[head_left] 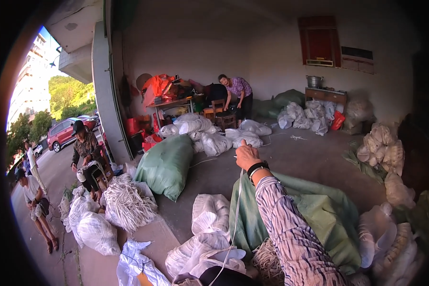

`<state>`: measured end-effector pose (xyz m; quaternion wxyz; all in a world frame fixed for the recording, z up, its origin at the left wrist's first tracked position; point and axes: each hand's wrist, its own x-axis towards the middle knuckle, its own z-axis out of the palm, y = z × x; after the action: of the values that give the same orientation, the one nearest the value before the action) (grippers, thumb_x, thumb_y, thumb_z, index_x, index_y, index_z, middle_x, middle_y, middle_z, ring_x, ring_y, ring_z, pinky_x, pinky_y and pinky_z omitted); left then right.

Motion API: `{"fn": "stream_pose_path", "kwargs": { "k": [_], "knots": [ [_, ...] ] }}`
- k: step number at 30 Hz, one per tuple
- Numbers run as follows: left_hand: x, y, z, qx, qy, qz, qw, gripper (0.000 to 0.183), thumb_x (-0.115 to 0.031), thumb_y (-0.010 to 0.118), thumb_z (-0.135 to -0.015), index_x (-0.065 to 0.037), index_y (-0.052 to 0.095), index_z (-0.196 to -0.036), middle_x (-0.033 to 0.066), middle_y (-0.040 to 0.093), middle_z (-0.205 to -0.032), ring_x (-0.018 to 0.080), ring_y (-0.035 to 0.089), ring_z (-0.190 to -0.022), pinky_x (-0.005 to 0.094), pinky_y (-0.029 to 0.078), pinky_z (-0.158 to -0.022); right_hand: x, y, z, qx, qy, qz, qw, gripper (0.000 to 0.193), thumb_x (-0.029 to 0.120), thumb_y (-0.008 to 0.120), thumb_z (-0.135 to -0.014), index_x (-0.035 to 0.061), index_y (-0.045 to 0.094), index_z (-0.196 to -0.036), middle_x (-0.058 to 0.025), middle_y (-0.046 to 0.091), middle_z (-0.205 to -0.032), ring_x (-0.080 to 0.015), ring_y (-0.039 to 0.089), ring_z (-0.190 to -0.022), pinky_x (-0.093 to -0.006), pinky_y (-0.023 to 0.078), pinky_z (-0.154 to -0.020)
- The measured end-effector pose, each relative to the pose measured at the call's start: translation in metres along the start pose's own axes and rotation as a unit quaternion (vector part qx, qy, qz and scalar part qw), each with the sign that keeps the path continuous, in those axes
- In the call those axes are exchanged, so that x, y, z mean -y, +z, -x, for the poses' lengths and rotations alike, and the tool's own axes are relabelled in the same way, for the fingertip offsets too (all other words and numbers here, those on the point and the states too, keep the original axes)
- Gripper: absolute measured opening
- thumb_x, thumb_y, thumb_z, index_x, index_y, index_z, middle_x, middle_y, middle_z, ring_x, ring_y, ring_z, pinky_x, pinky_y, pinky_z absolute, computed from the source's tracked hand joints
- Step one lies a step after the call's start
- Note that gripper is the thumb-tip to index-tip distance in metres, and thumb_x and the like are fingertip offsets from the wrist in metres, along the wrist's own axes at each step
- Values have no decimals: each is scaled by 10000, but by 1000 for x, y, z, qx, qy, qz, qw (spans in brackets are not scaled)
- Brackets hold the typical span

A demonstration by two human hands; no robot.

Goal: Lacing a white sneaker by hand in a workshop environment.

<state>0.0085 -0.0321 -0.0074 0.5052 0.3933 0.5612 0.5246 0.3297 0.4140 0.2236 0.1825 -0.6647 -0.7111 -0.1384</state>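
My right hand is raised and stretched forward, its fingers closed on a thin white cord. From the hand the cord hangs down to the lower edge of the view. A dark band circles the wrist, below which comes a patterned sleeve. Beneath the arm lies a large green sack, with a bundle of pale cords beside its lower edge. Clear bags of white goods stand left of the arm. My left hand is out of view.
A full green sack and a heap of white strips stand at left. Two seated people work there. Another person bends by a chair at the back. White bags line the right side.
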Motion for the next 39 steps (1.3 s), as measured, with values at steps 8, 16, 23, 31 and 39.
{"fn": "stream_pose_path", "kwargs": {
  "k": [8,16,23,31,39],
  "knots": [
    [-3,1,-2,-2,-10,-16,1000,158,-163,582,-892,-10,612,-921,11,599,-780,93,540,-701,233,438,-644,-15,-4,-17,-11,0,26,1000,311,117,607,-741,30,666,-1034,-227,431,-1330,-323,585,-1031,-346,489,-832],
    [-5,2,-1,-27,-62,39,997,134,-141,572,-887,-19,612,-921,16,596,-805,94,533,-713,233,435,-645,-34,14,-23,21,33,36,999,299,129,600,-759,50,665,-1039,-231,437,-1324,-309,585,-1032,-338,484,-849],
    [-4,1,-1,-18,-63,53,996,144,-154,578,-888,-27,618,-943,5,599,-815,94,536,-723,233,437,-657,-31,22,-26,17,23,51,998,287,140,617,-752,64,676,-1022,-210,450,-1313,-294,583,-1031,-333,484,-849],
    [-6,4,-2,-23,-61,20,998,174,-183,577,-896,-24,623,-952,-11,594,-806,75,508,-726,223,414,-664,-26,29,-11,2,-11,34,999,234,116,639,-728,59,689,-949,-175,499,-1250,-297,580,-1022,-345,492,-830],
    [-6,4,0,-4,-39,18,999,188,-193,576,-895,-28,625,-970,-13,586,-804,75,505,-727,218,404,-665,-5,72,66,134,-267,-8,954,148,129,556,-754,43,663,-811,-181,635,-827,-363,619,-874,-443,480,-748]
  ]
}}
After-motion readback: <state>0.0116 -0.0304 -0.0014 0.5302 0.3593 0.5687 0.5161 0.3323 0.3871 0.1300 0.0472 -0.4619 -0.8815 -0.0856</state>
